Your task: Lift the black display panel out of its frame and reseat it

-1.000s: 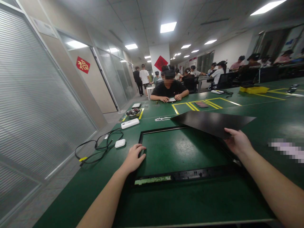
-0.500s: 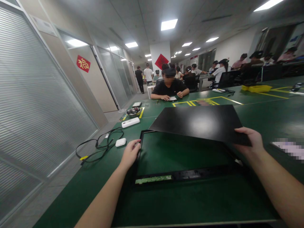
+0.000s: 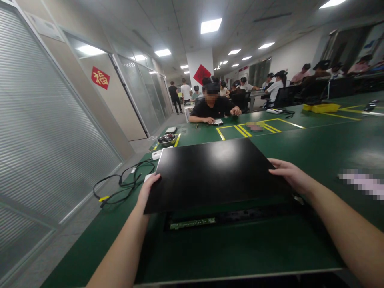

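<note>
I hold a large flat black panel (image 3: 210, 172) by both side edges, level over the green table. My left hand (image 3: 149, 188) grips its left edge, fingers under the sheet. My right hand (image 3: 289, 175) grips the right edge, fingers laid along it. Under the panel lies a black rectangular frame (image 3: 240, 217); only its near bar shows, with a green circuit strip (image 3: 192, 223) at its left.
A black cable (image 3: 123, 184), a white box and a metal bowl (image 3: 167, 139) lie at the table's left. A person in black (image 3: 213, 108) sits across, past yellow floor-tape marks. More people sit at the back right. A yellow tray (image 3: 321, 107) is far right.
The panel swung from my right hand's side to lie over the frame. My left hand left the frame's corner and took the panel's left edge.
</note>
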Motion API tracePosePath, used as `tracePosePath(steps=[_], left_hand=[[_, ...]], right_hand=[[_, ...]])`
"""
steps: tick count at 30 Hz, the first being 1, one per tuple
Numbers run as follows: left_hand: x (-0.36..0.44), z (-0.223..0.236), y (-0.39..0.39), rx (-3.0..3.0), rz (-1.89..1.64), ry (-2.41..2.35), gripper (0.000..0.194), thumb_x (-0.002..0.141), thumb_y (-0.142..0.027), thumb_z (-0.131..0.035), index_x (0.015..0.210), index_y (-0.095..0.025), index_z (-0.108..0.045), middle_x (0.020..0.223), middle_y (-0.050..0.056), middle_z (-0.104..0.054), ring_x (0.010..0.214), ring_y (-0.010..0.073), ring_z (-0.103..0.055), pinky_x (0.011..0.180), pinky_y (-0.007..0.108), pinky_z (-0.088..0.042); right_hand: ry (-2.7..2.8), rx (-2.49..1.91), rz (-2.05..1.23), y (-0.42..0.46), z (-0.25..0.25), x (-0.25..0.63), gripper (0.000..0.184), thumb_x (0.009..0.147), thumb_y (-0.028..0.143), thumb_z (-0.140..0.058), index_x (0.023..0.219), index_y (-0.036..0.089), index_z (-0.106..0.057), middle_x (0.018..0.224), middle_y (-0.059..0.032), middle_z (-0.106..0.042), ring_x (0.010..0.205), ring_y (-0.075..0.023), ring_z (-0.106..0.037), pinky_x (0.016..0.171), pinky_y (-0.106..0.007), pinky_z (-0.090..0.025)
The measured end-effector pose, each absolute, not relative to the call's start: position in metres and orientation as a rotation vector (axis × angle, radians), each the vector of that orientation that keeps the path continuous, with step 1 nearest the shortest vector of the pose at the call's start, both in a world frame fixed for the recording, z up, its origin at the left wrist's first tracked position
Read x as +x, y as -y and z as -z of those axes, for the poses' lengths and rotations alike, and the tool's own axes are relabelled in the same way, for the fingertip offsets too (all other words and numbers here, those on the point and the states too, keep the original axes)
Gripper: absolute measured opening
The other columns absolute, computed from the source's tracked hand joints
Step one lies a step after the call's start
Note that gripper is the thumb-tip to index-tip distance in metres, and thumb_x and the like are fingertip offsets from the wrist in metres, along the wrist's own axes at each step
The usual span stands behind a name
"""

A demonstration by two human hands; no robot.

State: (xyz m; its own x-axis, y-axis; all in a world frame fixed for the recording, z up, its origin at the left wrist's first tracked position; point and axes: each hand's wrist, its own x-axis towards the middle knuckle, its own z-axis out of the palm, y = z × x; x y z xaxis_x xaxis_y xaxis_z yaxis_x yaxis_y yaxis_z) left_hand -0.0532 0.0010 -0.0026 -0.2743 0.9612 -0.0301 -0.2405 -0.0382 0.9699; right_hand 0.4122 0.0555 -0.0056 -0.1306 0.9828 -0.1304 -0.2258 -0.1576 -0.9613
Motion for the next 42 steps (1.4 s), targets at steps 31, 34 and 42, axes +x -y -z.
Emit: tracePosePath(steps=[31,34,42], left_hand=[[-0.043,0.025,-0.013,0.703,-1.491,-1.346,0.060,0.075,-0.006,-0.071,0.133,-0.014,-0.061,0.071,0.004,-0.079,0.054,0.0182,-0.073,0.058,0.028,-0.061],[-0.041,0.025,-0.011,0.708,-1.473,-1.342,0.064,0.074,-0.007,-0.074,0.135,-0.016,-0.060,0.072,0.004,-0.079,0.058,0.0198,-0.074,0.061,0.030,-0.062],[-0.038,0.031,-0.010,0.764,-1.346,-1.366,0.074,0.071,-0.009,-0.081,0.140,-0.018,-0.056,0.090,0.008,-0.081,0.069,0.0204,-0.077,0.062,0.028,-0.061]], right_hand=[[1.737,-1.671,-0.558,-0.105,0.070,0.449,0.022,0.062,0.038,-0.080,0.079,0.025,-0.079,0.133,-0.0099,-0.062,0.128,-0.0361,-0.053,0.115,-0.054,-0.032],[1.763,-1.743,-0.505,-0.106,0.069,0.453,0.025,0.063,0.041,-0.080,0.083,0.025,-0.080,0.136,-0.0110,-0.060,0.131,-0.0377,-0.050,0.115,-0.055,-0.032],[1.862,-1.915,-0.419,-0.107,0.062,0.462,0.031,0.070,0.040,-0.075,0.094,0.022,-0.080,0.138,-0.0141,-0.059,0.130,-0.0372,-0.052,0.114,-0.049,-0.036]])
